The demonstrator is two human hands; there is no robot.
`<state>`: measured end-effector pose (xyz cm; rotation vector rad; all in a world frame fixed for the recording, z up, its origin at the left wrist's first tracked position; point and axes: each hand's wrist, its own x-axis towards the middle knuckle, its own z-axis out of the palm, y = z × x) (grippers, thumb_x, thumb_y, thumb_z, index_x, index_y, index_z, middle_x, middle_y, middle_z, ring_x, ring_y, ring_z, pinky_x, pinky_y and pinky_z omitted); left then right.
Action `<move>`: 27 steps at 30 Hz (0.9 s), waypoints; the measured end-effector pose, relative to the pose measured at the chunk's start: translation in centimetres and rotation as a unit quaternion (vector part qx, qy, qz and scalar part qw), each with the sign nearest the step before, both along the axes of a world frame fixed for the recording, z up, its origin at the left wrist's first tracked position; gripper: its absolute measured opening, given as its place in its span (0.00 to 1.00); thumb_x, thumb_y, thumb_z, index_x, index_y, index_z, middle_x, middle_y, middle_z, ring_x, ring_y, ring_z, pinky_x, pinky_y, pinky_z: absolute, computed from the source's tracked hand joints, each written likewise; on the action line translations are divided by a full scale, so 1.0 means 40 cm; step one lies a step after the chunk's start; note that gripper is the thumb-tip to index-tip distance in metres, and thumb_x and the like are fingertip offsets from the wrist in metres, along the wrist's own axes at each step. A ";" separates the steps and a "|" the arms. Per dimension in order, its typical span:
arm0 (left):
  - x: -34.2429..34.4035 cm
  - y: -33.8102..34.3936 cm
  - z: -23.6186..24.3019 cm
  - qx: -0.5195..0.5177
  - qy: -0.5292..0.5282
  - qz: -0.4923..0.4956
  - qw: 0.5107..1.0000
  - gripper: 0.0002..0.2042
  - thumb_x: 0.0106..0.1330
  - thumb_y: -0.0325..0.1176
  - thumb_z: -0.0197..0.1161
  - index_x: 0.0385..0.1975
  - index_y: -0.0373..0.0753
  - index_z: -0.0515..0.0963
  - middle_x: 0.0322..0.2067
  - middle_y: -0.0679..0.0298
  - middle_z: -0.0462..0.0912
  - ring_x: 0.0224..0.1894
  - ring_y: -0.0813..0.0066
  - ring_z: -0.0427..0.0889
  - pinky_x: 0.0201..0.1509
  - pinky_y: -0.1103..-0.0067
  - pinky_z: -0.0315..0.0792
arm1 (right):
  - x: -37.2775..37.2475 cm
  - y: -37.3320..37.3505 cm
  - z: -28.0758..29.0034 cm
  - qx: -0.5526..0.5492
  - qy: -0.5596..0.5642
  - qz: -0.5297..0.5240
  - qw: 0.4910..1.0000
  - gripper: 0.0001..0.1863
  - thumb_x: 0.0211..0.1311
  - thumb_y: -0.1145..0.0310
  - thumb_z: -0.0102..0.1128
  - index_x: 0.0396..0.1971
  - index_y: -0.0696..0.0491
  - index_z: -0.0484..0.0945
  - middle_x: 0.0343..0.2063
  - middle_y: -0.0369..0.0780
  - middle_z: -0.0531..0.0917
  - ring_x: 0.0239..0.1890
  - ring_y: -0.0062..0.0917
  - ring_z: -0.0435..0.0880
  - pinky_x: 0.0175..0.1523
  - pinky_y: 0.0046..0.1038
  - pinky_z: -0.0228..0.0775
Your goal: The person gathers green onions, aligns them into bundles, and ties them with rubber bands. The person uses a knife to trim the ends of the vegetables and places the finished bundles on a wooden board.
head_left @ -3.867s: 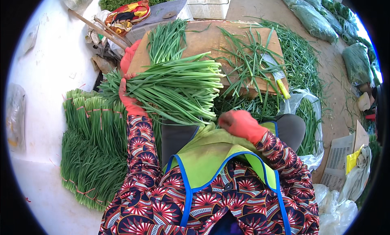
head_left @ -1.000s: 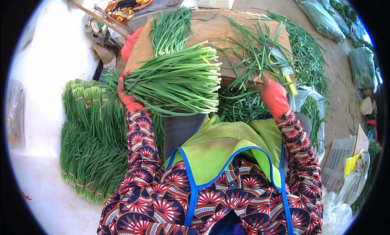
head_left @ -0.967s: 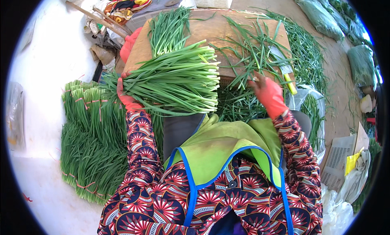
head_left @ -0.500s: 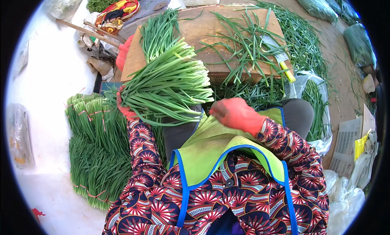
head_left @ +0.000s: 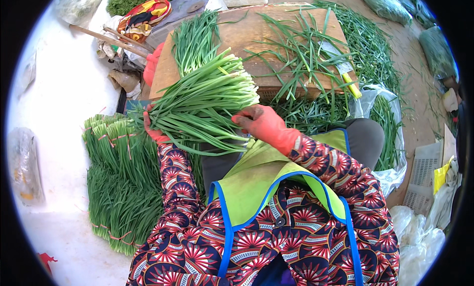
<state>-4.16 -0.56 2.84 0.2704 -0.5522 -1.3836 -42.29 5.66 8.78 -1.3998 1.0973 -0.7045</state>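
Observation:
A large bunch of garlic chives (head_left: 197, 98) lies across my left hand (head_left: 155, 128), which is closed round its leafy end. The pale cut ends point right. My right hand (head_left: 266, 127), in a red glove with bare fingertips, pinches at the lower stalks near those ends; the exact grip is partly hidden. Another pile of chives (head_left: 195, 41) rests on the wooden board (head_left: 232, 39) beyond the bunch. Loose, scattered leaves (head_left: 301, 54) lie at the board's right, over a knife (head_left: 338, 59) with a yellow-green handle (head_left: 351, 86).
Tied chive bundles (head_left: 123, 187) are stacked to my left. Trimmed leaves (head_left: 368, 49) cover the ground right of the board, beside a clear plastic bag (head_left: 395, 133) of greens. A white crate (head_left: 422, 172) stands at far right. Wooden handles (head_left: 106, 37) jut out at upper left.
My right hand has moved left, from above my lap to the stalks' lower cut ends. The left hand still holds the bunch, which has shifted only slightly.

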 end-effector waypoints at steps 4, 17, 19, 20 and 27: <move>-0.014 0.007 -0.018 0.000 0.046 0.058 0.997 0.13 0.67 0.40 0.56 0.43 0.39 0.78 0.47 0.60 0.79 0.51 0.65 0.76 0.59 0.63 0.68 | -0.150 0.008 -0.084 -0.212 0.178 -0.024 0.960 0.12 0.58 0.63 0.61 0.34 0.55 0.83 0.29 0.42 0.83 0.29 0.31 0.84 0.34 0.32 0.75; -0.063 0.012 -0.003 -0.053 -0.046 0.114 0.991 0.17 0.70 0.42 0.49 0.51 0.38 0.72 0.46 0.60 0.79 0.51 0.65 0.76 0.61 0.61 0.68 | -0.071 0.035 -0.039 -0.171 0.345 0.183 0.905 0.12 0.57 0.60 0.54 0.35 0.48 0.82 0.28 0.46 0.82 0.34 0.42 0.82 0.37 0.41 0.74; -0.095 0.031 0.019 -0.044 -0.025 0.142 0.989 0.17 0.70 0.43 0.50 0.50 0.38 0.72 0.43 0.60 0.79 0.51 0.64 0.76 0.65 0.60 0.64 | -0.094 0.034 -0.041 -0.176 0.278 0.166 0.929 0.11 0.57 0.62 0.55 0.36 0.48 0.82 0.32 0.46 0.83 0.35 0.42 0.82 0.41 0.40 0.75; -0.108 0.037 0.031 -0.051 -0.023 0.149 0.987 0.17 0.69 0.43 0.51 0.50 0.37 0.71 0.43 0.60 0.79 0.51 0.64 0.76 0.65 0.60 0.63 | -0.115 0.027 -0.032 -0.190 0.254 0.069 0.946 0.14 0.55 0.65 0.59 0.41 0.52 0.81 0.34 0.44 0.84 0.36 0.35 0.83 0.44 0.34 0.75; -0.086 0.021 -0.004 -0.114 0.008 0.082 0.990 0.18 0.71 0.43 0.49 0.48 0.35 0.73 0.44 0.60 0.79 0.54 0.59 0.73 0.66 0.52 0.58 | -0.071 -0.014 0.029 -0.120 0.141 0.012 0.983 0.15 0.57 0.59 0.63 0.36 0.57 0.80 0.23 0.45 0.81 0.24 0.29 0.78 0.34 0.32 0.71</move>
